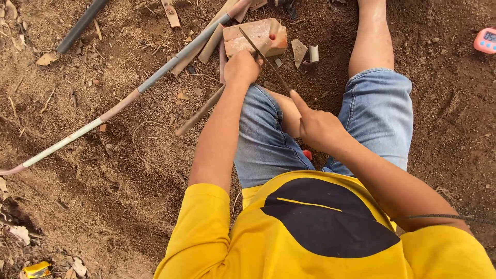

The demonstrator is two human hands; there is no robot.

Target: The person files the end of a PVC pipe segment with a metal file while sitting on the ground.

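Right hand [318, 126] is closed round the near end of a thin saw blade [263, 58], forefinger stretched along it; the blade runs diagonally up & away to the brick [257, 36]. Left hand [242, 67] is clamped shut over the long pipe, just below the brick's near edge, knuckles up. The long pipe [124, 101] is grey w/ pinkish-brown stretches; it lies across the brick & runs far off to the left over the dirt ground [103, 170], ending near the left frame edge. The blade crosses the brick's top face right beside the left hand. The brick is pale reddish, chipped, resting on the dirt betw. the person's knees. Just right of it: a short pipe offcut [313, 53] & a flat shard [298, 50]. Wood slats [209, 46] lie under & beside the pipe near the brick. A dark pipe [80, 26] lies apart at top left. A pink timer [485, 40] sits at the far right edge on the dirt. Person sits in denim shorts, yellow shirt w/ black patch
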